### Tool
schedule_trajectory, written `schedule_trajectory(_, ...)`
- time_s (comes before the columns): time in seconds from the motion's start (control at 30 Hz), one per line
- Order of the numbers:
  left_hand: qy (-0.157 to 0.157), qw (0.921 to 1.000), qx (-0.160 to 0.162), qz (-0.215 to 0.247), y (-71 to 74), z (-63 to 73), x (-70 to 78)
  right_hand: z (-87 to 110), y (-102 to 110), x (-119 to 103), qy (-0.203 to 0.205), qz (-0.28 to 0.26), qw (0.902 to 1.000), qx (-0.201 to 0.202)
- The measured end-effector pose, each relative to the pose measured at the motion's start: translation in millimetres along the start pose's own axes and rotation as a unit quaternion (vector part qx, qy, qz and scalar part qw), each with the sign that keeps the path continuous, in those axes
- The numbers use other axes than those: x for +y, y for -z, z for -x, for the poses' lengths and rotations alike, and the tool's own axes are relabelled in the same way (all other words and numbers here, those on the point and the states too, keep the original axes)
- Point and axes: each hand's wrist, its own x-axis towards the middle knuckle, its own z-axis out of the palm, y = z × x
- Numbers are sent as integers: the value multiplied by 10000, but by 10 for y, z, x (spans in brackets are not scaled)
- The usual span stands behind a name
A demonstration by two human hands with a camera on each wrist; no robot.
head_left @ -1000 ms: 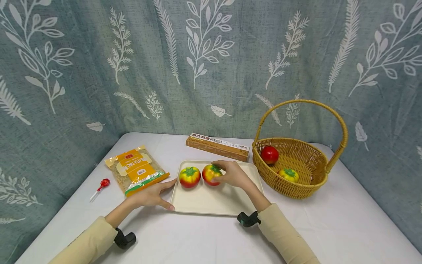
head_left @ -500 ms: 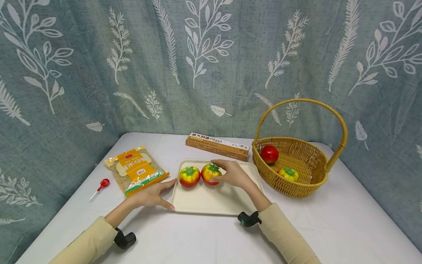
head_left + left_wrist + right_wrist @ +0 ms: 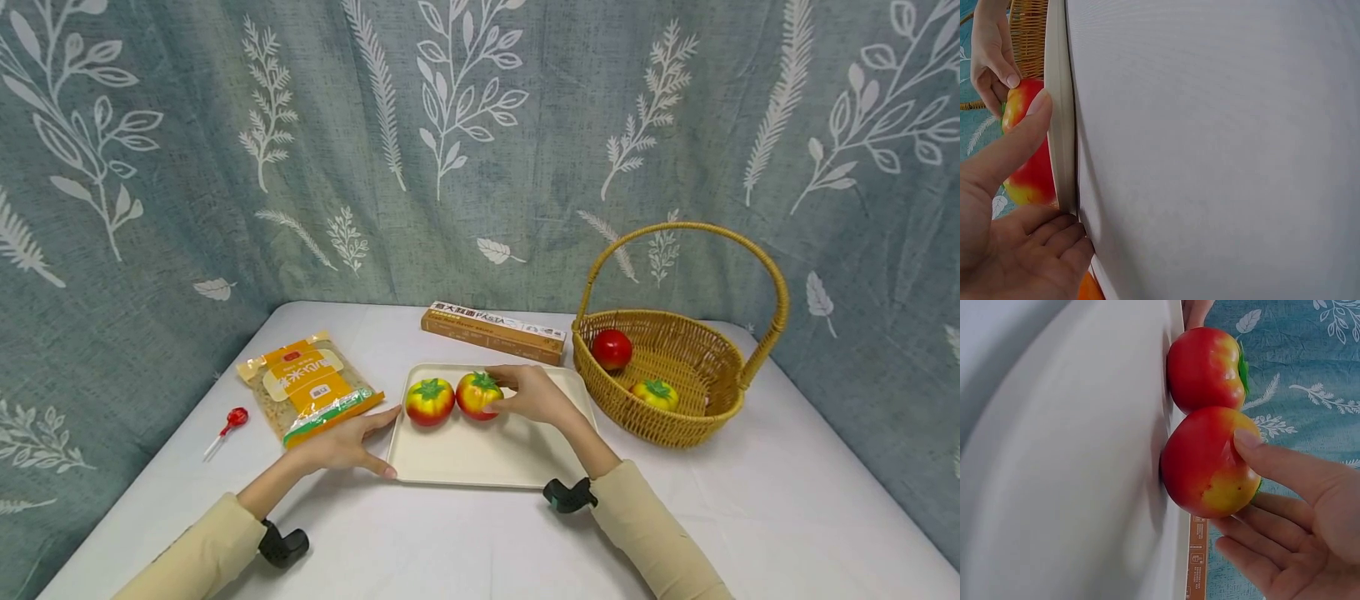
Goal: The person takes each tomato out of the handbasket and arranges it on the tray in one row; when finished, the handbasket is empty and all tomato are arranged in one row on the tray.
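Two red-and-yellow tomatoes with green tops, a left tomato (image 3: pixel 430 402) and a right tomato (image 3: pixel 476 397), sit side by side on a cream tray (image 3: pixel 480 454). My right hand (image 3: pixel 532 396) holds the right one between thumb and fingers; in the right wrist view the thumb (image 3: pixel 1285 465) lies on its side and the fingers reach behind it. The two tomatoes touch there. At the tray's left edge, my left hand (image 3: pixel 345 442) rests with thumb and fingers spread along the rim, the thumb (image 3: pixel 1019 140) straight in the left wrist view.
A wicker basket (image 3: pixel 675 429) with a tall handle stands right, holding a red fruit (image 3: pixel 612 350) and a yellow fruit (image 3: pixel 657 395). Behind the tray lies a pasta box (image 3: pixel 495 332). On the left are a bag of grain (image 3: pixel 311 385) and a red lollipop (image 3: pixel 236 418).
The right tomato has shifted slightly left, closer to the other one. My right hand's fingertips now sit a little farther right on it. My left hand stays at the tray's edge.
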Motion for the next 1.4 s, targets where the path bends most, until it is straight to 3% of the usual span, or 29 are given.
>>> schedule_trajectory(0.3,0,10000,-7,2,-4,3,-10,22,26,-11,-26,141,9999,63)
schedule_trajectory(0.53,-105,9999,-61,15,-10,2,-19,63,109,-32,155,321,9993,70)
schedule_trajectory(0.83,-6,10000,-6,19,-6,0,-10,195,292,-37,422,297,9985,173)
schedule_trajectory(1.4,64,10000,14,55,3,9,22,553,729,58,116,376,9979,517)
